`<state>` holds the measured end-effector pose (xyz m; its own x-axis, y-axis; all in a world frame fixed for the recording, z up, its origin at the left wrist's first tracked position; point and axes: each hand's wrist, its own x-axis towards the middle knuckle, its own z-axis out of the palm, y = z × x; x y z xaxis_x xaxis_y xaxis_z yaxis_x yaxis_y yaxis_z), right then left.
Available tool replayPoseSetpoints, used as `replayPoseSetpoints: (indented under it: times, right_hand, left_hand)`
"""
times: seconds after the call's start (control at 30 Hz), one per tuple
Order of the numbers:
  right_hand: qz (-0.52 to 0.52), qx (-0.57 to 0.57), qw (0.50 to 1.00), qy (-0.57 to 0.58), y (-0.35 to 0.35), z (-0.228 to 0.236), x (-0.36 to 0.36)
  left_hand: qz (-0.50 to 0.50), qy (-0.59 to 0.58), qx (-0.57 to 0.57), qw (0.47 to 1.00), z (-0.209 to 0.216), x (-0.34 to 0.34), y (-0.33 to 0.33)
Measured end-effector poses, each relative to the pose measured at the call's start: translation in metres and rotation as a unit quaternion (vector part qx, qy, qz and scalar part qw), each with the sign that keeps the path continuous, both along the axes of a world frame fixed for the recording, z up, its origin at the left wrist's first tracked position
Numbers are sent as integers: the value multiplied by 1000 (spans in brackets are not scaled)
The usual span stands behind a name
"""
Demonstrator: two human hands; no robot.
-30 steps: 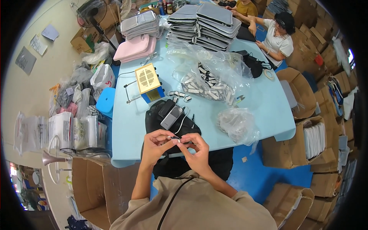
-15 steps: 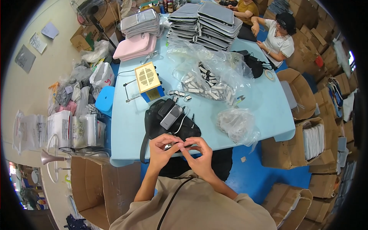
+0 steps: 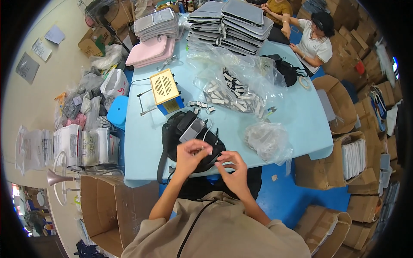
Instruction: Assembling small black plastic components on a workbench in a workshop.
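Both my hands are raised over the near edge of the pale blue table (image 3: 232,148), a short gap between them. My left hand (image 3: 188,160) is closed in a pinch; a small pale bit shows at its fingertips, too small to name. To its right, my right hand (image 3: 236,175) has curved fingers with thumb and forefinger apart, and nothing shows between them. Beyond the left hand lies a black bag (image 3: 171,139), partly covered by that hand. On the bag rest a grey rectangular device (image 3: 191,130) and a white cable (image 3: 209,125).
A yellow-and-blue box-shaped device (image 3: 165,90) and several small metal-and-black pieces (image 3: 198,105) lie farther on. Clear plastic bags (image 3: 266,139) sit to the right. Grey cases (image 3: 243,26) and pink cases (image 3: 150,50) are stacked far off. Two people sit at the far right; cardboard boxes (image 3: 327,167) flank the table.
My hands, joined at the fingertips before, have come apart. The left has moved slightly up and the right has shifted a little to the right.
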<state>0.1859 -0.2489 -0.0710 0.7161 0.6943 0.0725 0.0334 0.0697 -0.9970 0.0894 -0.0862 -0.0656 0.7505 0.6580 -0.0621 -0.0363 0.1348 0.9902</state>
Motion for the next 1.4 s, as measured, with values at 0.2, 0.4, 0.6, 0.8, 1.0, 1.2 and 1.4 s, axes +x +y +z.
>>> replayPoseSetpoints:
  times: [0.2, 0.4, 0.6, 0.8, 1.0, 1.2, 1.4]
  right_hand:
    - [-180, -30, 981, -64, -43, -8, 49]
    - [-262, -69, 960, -70, -77, -26, 91]
    - [-210, -63, 955, -198, -70, -62, 142]
    - [-88, -259, 889, -367, -45, -84, 155]
    - [-82, -253, 888, -376, -45, -90, 157]
    - [-109, -264, 901, -327, -41, -97, 178]
    - [-166, -295, 857, -388, -37, -117, 180]
  left_hand:
    - [83, -1, 159, 984, -14, 77, 81]
    - [161, 123, 459, 865, -32, 84, 83]
    - [41, 174, 415, 892, -44, 112, 89]
    - [-24, 377, 520, 767, -79, 189, 131]
    - [-38, 348, 537, 768, -96, 235, 143]
    - [24, 336, 568, 751, -67, 260, 149]
    - [40, -4, 609, 792, -20, 312, 100]
